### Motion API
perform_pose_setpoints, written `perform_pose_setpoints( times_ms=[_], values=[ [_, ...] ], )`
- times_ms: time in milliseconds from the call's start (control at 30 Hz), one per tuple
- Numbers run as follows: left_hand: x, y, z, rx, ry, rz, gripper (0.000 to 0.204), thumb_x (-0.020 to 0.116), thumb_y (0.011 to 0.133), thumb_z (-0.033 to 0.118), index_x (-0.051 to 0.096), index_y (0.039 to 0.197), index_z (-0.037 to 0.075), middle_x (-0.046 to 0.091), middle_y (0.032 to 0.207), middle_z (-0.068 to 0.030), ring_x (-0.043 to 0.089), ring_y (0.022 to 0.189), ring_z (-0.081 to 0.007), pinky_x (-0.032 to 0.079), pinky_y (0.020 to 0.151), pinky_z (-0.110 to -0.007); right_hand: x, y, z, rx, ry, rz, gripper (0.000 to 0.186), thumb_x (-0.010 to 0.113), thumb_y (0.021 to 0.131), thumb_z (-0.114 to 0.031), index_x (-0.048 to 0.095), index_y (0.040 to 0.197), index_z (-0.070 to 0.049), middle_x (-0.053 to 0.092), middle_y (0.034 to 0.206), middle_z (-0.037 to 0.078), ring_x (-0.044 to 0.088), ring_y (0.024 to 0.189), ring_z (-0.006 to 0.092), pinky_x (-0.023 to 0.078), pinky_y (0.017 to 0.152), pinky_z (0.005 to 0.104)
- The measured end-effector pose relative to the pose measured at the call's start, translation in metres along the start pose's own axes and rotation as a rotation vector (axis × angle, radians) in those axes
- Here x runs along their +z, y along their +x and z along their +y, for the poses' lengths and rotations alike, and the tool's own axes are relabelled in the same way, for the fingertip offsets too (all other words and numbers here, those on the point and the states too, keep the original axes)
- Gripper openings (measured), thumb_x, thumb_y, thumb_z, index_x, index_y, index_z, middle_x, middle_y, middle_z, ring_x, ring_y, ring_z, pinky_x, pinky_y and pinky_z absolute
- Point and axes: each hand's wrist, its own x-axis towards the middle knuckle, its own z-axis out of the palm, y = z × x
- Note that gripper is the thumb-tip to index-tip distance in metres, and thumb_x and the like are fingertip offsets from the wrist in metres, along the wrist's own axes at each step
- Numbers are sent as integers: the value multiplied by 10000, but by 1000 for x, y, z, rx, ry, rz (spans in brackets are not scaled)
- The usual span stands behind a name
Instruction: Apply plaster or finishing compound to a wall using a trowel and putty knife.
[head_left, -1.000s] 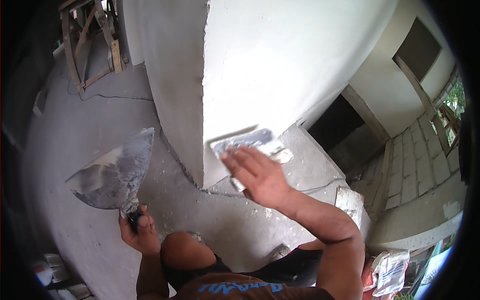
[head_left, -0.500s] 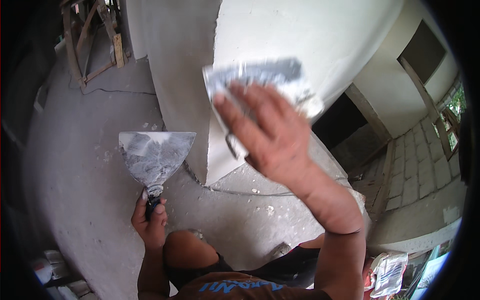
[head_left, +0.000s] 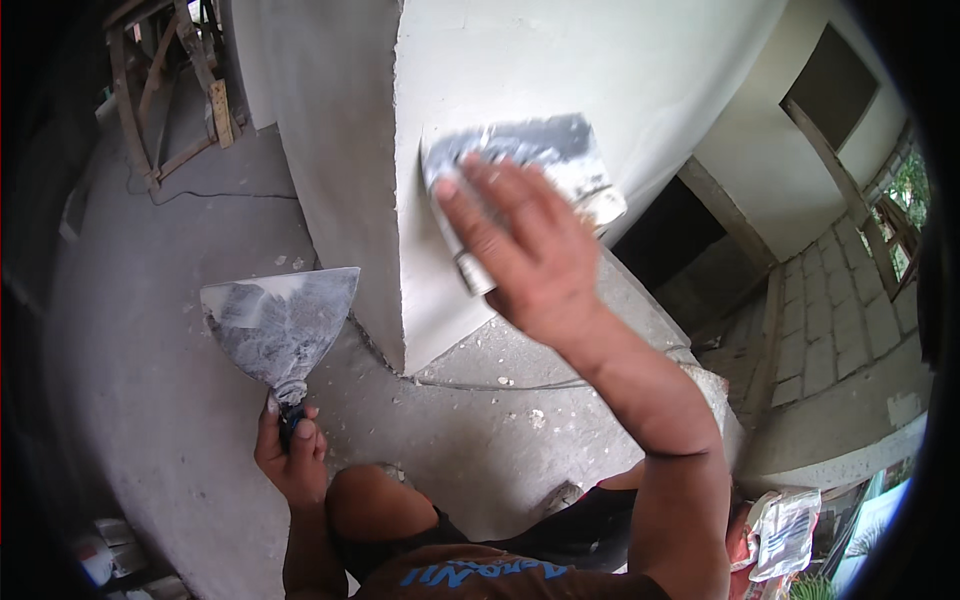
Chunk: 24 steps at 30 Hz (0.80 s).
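Above a grey floor (head_left: 150, 310), your left hand (head_left: 293, 465) holds a broad, smeared scraper (head_left: 280, 325), fingers (head_left: 306, 432) curled around its black handle (head_left: 291, 414), while your right hand (head_left: 548, 280), fingers slightly parted, grips a plaster-smeared trowel (head_left: 562, 140) against the white wall (head_left: 500, 60), just beside its rough corner (head_left: 397, 210)

Scraper (head_left: 275, 325) has room leftward; wall (head_left: 345, 150) (cornered) blocks right.

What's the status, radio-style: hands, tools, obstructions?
Left hand gripping wide scraper. Right hand holding flat blade at white wall. Thin dark cable on floor, away from both hands.
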Motion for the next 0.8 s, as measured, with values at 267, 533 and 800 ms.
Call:
perform_pose_setpoints(
  times_ms=[267,533,800],
  values=[
    [3,2,5,11,22,-36,483,675,892,154,535,1303,-56,631,921,-79,451,562,-38,352,461,-199,-23,-35,-9,158,158,-101,550,698,758,-68,641,1302,-122,683,1217,100,670,1082,273,601,851,368],
    [-7,1,5,18,20,26,478,686,904,140,521,1310,-53,637,926,-80,459,559,-44,350,455,-201,-67,90,22,99,-77,75,507,717,736,-75,676,1231,-174,686,1086,30,662,966,249,561,765,360],
    [3,6,8,39,-21,52,276,674,914,142,557,1121,3,605,902,-46,478,581,-48,333,416,-192,24,-66,-55,101,232,-166,514,641,776,-93,615,1290,-71,606,1252,144,605,1119,317,548,940,430]
  ],
)
